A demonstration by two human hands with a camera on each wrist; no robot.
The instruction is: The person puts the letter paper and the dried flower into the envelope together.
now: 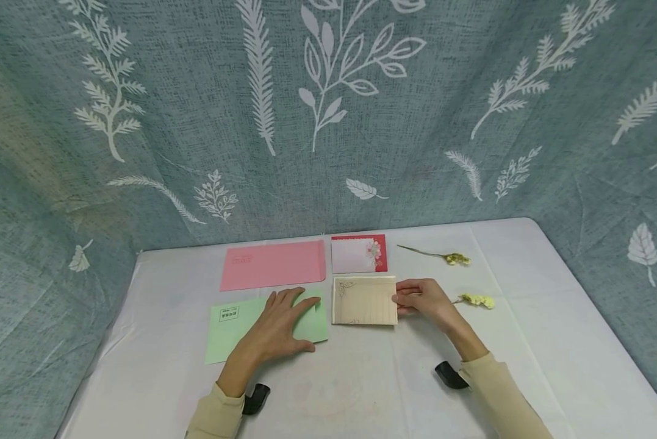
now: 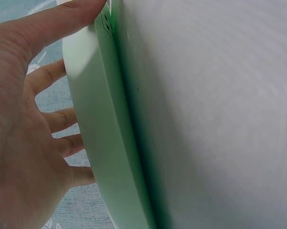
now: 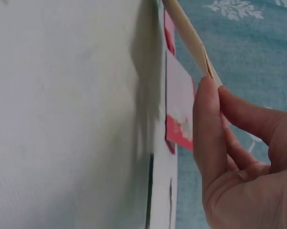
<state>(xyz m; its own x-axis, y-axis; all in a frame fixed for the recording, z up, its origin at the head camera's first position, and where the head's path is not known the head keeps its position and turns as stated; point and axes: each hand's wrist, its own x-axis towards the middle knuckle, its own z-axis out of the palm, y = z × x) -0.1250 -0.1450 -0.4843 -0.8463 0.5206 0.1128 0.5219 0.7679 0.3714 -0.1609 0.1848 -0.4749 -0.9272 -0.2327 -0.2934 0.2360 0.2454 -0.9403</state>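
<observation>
My left hand (image 1: 277, 321) lies spread across the right part of a green envelope (image 1: 222, 341), fingers toward its far edge and thumb at its near edge. In the left wrist view, the green envelope (image 2: 93, 105) shows side-on, with the thumb right at its edge. With thumb and fingers, my right hand (image 1: 424, 300) pinches the right edge of a beige lined note card (image 1: 363, 300) with a dark corner ornament. Seen in the right wrist view, the note card (image 3: 189, 36) is raised off the white cloth, its layered edge between the fingertips.
Behind the green envelope lies a pink envelope (image 1: 276, 263). A red-bordered floral card (image 1: 352, 255) is beyond the note card. Two yellow dried flower sprigs, a far one (image 1: 457, 259) and a near one (image 1: 477, 300), lie to the right on the white-covered table (image 1: 350, 390).
</observation>
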